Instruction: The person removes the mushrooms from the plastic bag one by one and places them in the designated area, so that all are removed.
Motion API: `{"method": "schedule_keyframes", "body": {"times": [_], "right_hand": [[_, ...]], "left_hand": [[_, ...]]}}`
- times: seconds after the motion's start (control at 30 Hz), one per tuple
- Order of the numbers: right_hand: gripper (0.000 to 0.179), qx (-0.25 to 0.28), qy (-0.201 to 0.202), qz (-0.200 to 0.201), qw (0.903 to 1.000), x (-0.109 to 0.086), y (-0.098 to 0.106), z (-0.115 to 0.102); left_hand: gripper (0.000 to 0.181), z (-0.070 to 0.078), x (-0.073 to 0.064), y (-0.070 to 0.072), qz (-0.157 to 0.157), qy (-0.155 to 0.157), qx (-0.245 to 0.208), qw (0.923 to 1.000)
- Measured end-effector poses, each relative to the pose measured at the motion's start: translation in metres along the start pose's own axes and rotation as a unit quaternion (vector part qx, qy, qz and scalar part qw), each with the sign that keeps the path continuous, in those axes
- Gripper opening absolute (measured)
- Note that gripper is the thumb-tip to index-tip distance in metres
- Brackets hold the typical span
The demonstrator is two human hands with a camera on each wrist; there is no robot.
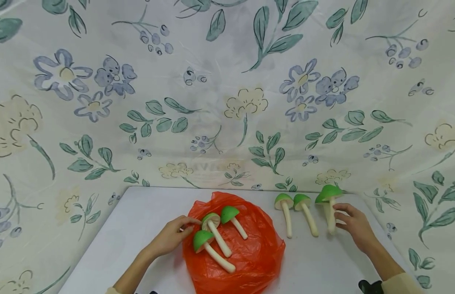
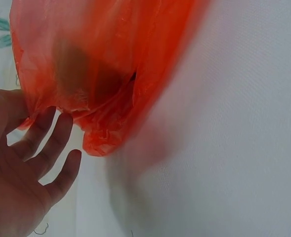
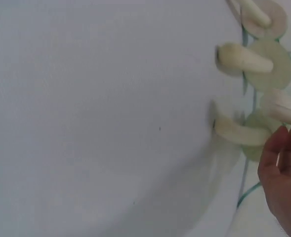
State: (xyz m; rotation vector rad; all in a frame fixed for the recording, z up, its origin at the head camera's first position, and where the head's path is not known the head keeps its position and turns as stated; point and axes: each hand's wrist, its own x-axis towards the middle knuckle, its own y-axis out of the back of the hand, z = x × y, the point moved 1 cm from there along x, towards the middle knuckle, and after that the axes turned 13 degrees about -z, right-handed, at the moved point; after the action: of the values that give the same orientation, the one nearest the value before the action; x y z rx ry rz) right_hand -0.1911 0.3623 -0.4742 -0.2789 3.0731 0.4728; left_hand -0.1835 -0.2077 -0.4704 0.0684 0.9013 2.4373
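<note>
My left hand [image 1: 174,234] pinches the left edge of a red plastic bag [image 1: 256,253]; in the left wrist view the bag's rim [image 2: 29,106] is between thumb and fingers. On the bag lie three toy mushrooms with green caps and pale stems, one of them at the upper right [image 1: 230,214]. At the right, my right hand [image 1: 357,226] holds another green-capped mushroom [image 1: 332,210] by its stem, cap up. Behind it a further mushroom [image 1: 320,199] is partly hidden. In the right wrist view, fingertips meet the held stem [image 3: 283,107].
Two more mushrooms, a left one [image 1: 287,218] and a right one [image 1: 308,218], lie side by side right of the bag. All is on a white table [image 1: 139,212]. A flower-patterned sheet [image 1: 212,102] hangs behind it and along both sides.
</note>
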Motion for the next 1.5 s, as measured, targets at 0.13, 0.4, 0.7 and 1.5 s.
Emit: {"method": "schedule_keyframes", "body": {"times": [0.13,0.4,0.7,1.5], "right_hand": [[0.042,0.001,-0.016,0.014,0.9998,-0.005,0.014,0.004],[0.04,0.031,-0.022,0.031,0.9988,-0.013,0.035,0.013],[0.044,-0.016,-0.105,0.056,0.9927,-0.008,0.041,0.021],[0.056,-0.069,-0.133,0.041,0.9878,0.005,0.044,0.038]], "left_hand": [[0.026,-0.001,0.0,-0.002,0.001,-0.004,0.002,1.0],[0.025,-0.001,0.0,-0.004,0.002,-0.005,-0.002,1.0],[0.026,0.0,-0.002,-0.003,-0.006,-0.011,-0.006,0.9999],[0.026,0.0,-0.002,-0.003,-0.008,-0.008,-0.005,0.9999]]}}
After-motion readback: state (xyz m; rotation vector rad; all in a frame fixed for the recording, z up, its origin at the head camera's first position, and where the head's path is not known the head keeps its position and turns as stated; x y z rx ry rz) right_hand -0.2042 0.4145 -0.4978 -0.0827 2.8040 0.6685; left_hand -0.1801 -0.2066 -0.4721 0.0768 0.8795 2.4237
